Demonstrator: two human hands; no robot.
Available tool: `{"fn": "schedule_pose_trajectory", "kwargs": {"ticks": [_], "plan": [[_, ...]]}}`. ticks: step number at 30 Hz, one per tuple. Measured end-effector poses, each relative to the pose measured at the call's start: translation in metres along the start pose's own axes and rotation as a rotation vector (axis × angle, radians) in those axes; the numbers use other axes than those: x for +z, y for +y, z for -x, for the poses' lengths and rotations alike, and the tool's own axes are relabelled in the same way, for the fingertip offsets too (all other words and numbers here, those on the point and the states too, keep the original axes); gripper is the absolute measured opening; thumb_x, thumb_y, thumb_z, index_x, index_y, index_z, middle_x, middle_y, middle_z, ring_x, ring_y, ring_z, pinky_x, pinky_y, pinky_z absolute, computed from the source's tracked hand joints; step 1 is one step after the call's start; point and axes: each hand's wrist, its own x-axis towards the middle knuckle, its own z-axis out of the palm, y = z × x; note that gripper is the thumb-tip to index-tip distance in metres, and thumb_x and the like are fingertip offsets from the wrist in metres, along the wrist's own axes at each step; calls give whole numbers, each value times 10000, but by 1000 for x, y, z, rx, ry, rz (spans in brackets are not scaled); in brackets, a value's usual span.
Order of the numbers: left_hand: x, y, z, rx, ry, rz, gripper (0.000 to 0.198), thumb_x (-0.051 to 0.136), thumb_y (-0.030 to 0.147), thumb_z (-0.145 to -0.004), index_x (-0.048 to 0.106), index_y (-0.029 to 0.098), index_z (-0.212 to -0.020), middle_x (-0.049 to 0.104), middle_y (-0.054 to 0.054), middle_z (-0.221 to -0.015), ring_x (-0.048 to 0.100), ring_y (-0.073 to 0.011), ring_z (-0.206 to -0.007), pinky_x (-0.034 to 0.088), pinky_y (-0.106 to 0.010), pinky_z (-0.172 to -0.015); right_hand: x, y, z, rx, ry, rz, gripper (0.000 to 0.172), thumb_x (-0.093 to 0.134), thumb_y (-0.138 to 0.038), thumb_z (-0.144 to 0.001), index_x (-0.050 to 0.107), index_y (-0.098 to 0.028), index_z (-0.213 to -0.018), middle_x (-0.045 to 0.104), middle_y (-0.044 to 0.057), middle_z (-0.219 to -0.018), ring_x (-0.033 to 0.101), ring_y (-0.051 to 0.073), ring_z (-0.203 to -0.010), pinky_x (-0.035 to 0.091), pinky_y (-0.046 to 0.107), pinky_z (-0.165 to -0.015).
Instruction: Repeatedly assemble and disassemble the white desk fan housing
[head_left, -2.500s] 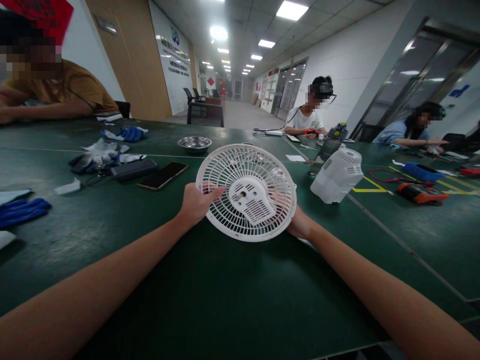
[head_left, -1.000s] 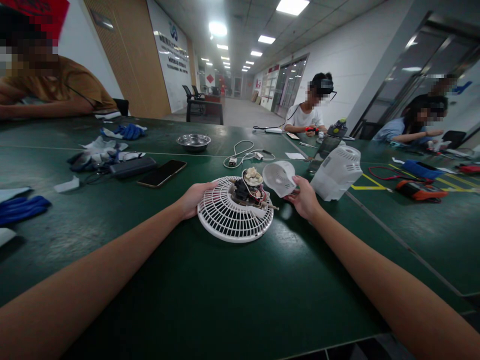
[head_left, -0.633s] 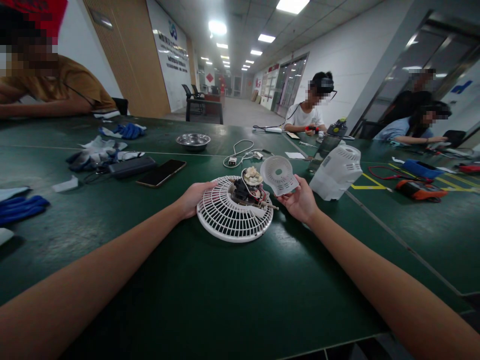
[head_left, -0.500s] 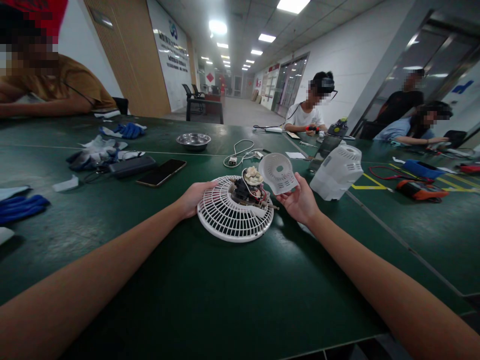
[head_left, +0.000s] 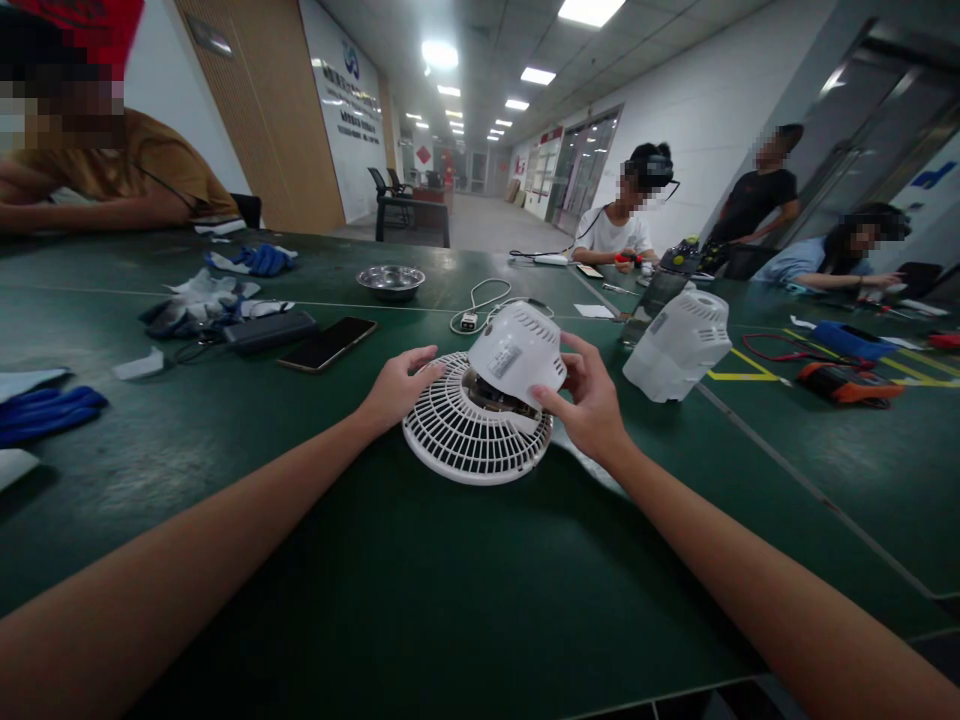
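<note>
A white round fan grille (head_left: 480, 462) lies on the green table, with the fan's motor part (head_left: 491, 398) at its middle. Over that motor sits a white plastic motor cover (head_left: 517, 350), tilted, with vent slots and a label. My right hand (head_left: 592, 400) grips the cover at its right side, thumb in front and fingers behind. At the grille's left rim is my left hand (head_left: 397, 392), its thumb and forefinger apart over the bars. The cover hides most of the motor and wiring.
Behind the fan lie a white cable (head_left: 469, 322) and a steel bowl (head_left: 390, 282). To the left are a phone (head_left: 328, 345) and gloves (head_left: 52, 412). A white plastic housing (head_left: 679, 345), a bottle (head_left: 660, 290) and an orange meter (head_left: 847, 383) are right. Several people are around.
My right hand has turned the cover over and brought it left onto the motor. The fingers of my left hand have loosened from the grille's rim.
</note>
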Motion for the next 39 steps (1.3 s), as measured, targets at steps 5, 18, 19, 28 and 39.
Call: {"fn": "schedule_pose_trajectory", "kwargs": {"ticks": [5,18,19,28,39], "plan": [[2,17,11,277,-135,-178,358,623,313,-931,700,202,-1264,684,-102,-1342,612,-275,-1256,432,-414,-1105,-2,2,0,-49,-58,76,878,801,-433,-796,306,-367,-1518,660,64,-1229,654,278,-1094,557,529,-978],[6,35,18,448,-346,-451,653,830,460,-720,656,208,-1297,671,-134,-1230,568,-365,-1139,359,-528,-1080,-7,1,-1,-102,-218,154,822,784,-401,-794,383,-353,-1511,535,79,-1486,582,334,-1281,545,552,-1036],[7,36,18,460,-362,-465,614,836,470,-709,684,204,-1241,675,-132,-1198,572,-359,-1117,379,-519,-1059,-7,-1,-1,-110,-238,154,831,786,-402,-792,381,-355,-1516,530,80,-1494,572,338,-1296,542,553,-1042],[9,47,22,377,-449,-339,458,888,403,-614,751,202,-1002,702,-129,-1140,589,-362,-1145,482,-456,-952,-4,-14,1,-138,-294,221,915,814,-447,-772,349,-349,-1554,530,83,-1511,611,347,-1255,559,579,-1013],[8,47,21,393,-488,-362,524,890,340,-625,736,207,-1108,701,-131,-1170,587,-373,-1164,431,-501,-1026,-4,-17,2,-190,-300,301,951,822,-467,-759,337,-335,-1567,531,98,-1512,574,372,-1308,521,627,-1044]]}}
